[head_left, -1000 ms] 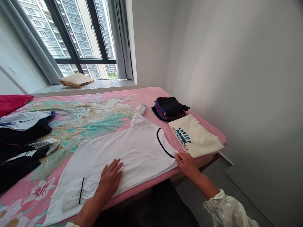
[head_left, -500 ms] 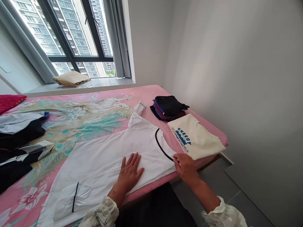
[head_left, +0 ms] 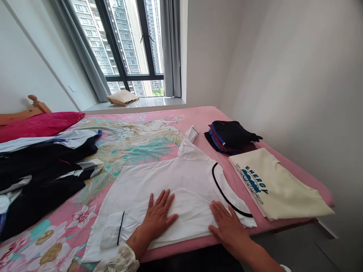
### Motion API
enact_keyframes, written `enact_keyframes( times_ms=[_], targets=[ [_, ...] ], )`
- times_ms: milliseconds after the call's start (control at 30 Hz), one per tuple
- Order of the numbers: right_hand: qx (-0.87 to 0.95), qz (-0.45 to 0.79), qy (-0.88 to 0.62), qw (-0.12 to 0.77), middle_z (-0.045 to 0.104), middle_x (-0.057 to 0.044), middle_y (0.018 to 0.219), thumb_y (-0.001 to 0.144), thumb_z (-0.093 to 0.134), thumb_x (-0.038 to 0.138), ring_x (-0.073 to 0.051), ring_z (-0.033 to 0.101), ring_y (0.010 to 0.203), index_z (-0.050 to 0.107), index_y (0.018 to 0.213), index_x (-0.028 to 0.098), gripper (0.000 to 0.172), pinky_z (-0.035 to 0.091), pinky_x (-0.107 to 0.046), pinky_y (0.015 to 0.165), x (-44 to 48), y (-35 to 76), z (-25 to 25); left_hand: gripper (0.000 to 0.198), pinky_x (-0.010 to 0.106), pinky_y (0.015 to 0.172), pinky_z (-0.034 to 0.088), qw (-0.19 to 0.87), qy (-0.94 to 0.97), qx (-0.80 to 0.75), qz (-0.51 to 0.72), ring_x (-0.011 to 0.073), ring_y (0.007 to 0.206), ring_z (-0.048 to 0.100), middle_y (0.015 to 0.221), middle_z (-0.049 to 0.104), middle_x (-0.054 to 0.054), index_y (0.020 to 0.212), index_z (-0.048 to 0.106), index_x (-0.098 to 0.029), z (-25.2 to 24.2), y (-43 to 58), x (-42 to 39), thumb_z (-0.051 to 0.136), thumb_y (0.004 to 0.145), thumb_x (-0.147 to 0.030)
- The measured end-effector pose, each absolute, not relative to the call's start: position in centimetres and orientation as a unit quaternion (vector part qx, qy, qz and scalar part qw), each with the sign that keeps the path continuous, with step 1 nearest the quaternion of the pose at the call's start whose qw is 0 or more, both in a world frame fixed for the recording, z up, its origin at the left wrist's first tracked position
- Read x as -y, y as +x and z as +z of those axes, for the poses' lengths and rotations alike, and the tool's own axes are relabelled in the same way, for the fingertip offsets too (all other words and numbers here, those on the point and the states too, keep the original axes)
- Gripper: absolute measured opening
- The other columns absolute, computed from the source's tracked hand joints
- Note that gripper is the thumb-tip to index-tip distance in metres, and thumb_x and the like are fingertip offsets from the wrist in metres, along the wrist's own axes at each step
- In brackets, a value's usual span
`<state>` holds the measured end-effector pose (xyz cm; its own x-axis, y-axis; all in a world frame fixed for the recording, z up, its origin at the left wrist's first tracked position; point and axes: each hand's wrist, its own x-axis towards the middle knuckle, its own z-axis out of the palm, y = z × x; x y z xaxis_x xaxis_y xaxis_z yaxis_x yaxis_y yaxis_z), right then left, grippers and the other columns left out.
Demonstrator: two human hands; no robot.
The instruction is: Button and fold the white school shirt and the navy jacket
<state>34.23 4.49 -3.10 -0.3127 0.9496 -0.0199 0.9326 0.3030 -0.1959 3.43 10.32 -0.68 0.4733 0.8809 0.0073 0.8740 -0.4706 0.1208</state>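
Note:
A white shirt (head_left: 181, 177) with dark trim lies spread flat on the bed, its collar end toward the right. Flat on its lower middle rests my left hand (head_left: 159, 213), fingers spread. My right hand (head_left: 227, 223) presses flat on the cloth near the black collar line, fingers stretched out. One sleeve, with a dark-edged cuff (head_left: 112, 230), lies folded over the body at the lower left. The other sleeve (head_left: 190, 139) sticks out past the far edge of the shirt.
Right of the shirt lies a folded cream T-shirt (head_left: 283, 185) with blue print, with a stack of dark folded clothes (head_left: 235, 134) behind it. Loose dark clothes (head_left: 51, 166) and a red pillow (head_left: 51, 122) are at the left. The bed's pink edge (head_left: 198, 241) runs in front.
My right hand has let go of the collar edge and now lies flat on the shirt, left of the collar. The view has turned left, showing more of the loose clothes and pillow.

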Motion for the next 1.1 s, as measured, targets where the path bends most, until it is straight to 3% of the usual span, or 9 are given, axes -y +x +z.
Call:
enact_keyframes(
  times_ms=[133,233,433,667,767,867,933,1100],
  targets=[
    [0.832,0.111,-0.537,0.08,0.024,-0.006,0.15,0.094,0.025,0.051,-0.024,0.02,0.139,0.029,0.144,0.018,0.06,0.018,-0.05,0.114,-6.3,30.1,-0.1,0.067,0.056,0.112,-0.001,0.092,0.823,-0.56,-0.027,0.0254,0.142,0.014,0.155,0.014,0.002,0.145,0.02,-0.031,0.6,-2.0,-10.9,0.025,0.087,-0.064],
    [0.867,0.173,-0.465,0.056,0.018,-0.005,0.152,0.095,0.026,0.049,-0.023,0.015,0.141,0.026,0.145,0.017,0.06,0.015,-0.046,0.115,-9.0,25.8,1.9,0.067,0.054,0.113,0.001,0.115,0.809,-0.575,-0.045,0.0246,0.142,0.013,0.155,0.014,0.003,0.145,0.02,-0.031,1.1,-4.0,-12.5,0.024,0.087,-0.064],
    [0.897,0.223,-0.379,0.029,0.017,-0.005,0.153,0.094,0.025,0.051,-0.021,0.01,0.142,0.023,0.146,0.019,0.062,0.005,-0.044,0.116,-17.6,22.4,0.3,0.061,0.053,0.112,0.001,0.136,0.777,-0.613,-0.039,0.0223,0.142,0.012,0.155,0.015,0.001,0.144,0.022,-0.033,0.2,-7.4,-18.8,0.028,0.088,-0.058],
    [0.82,0.163,-0.549,0.02,0.015,-0.004,0.154,0.092,0.026,0.052,-0.02,0.009,0.142,0.022,0.146,0.017,0.065,0.004,-0.04,0.114,-27.9,26.6,-2.1,0.064,0.056,0.111,-0.002,0.058,0.659,-0.75,-0.018,0.021,0.143,0.008,0.155,0.013,0.002,0.146,0.021,-0.025,-2.2,-13.0,-26.2,0.022,0.088,-0.054],
    [0.781,0.12,-0.61,0.065,0.031,-0.008,0.148,0.091,0.031,0.049,-0.023,0.026,0.136,0.036,0.141,0.018,0.059,0.018,-0.04,0.11,-30.8,27.6,-2.5,0.066,0.056,0.111,-0.003,0.03,0.633,-0.774,0.008,0.0209,0.143,0.009,0.155,0.012,0.002,0.146,0.018,-0.022,-3.2,-13.8,-27.7,0.018,0.088,-0.054],
    [0.739,0.079,-0.653,0.145,0.061,-0.01,0.117,0.089,0.035,0.05,-0.024,0.052,0.112,0.062,0.109,0.019,0.045,0.037,-0.036,0.094,-34.0,27.9,-1.8,0.066,0.055,0.111,-0.003,0.007,0.629,-0.776,0.039,0.0215,0.142,0.012,0.155,0.015,0.003,0.147,0.017,-0.022,-3.9,-13.8,-28.1,0.018,0.089,-0.053],
    [0.687,0.064,-0.694,0.204,0.065,-0.01,0.1,0.089,0.033,0.056,-0.023,0.057,0.1,0.062,0.097,0.018,0.048,0.042,-0.034,0.085,-36.9,28.0,-0.4,0.065,0.054,0.111,-0.003,-0.002,0.632,-0.774,0.05,0.0218,0.142,0.014,0.155,0.016,0.003,0.147,0.016,-0.022,-4.2,-13.8,-28.0,0.018,0.089,-0.052],
    [0.507,0.159,-0.8,0.28,0.06,-0.019,0.108,0.069,0.045,0.077,-0.032,0.056,0.104,0.047,0.121,0.01,0.085,0.045,-0.039,0.08,-46.1,27.7,3.3,0.066,0.053,0.112,-0.003,-0.002,0.631,-0.774,0.049,0.0214,0.142,0.014,0.155,0.016,0.0,0.147,0.015,-0.024,-4.5,-13.8,-27.6,0.019,0.088,-0.053]
  ],
)
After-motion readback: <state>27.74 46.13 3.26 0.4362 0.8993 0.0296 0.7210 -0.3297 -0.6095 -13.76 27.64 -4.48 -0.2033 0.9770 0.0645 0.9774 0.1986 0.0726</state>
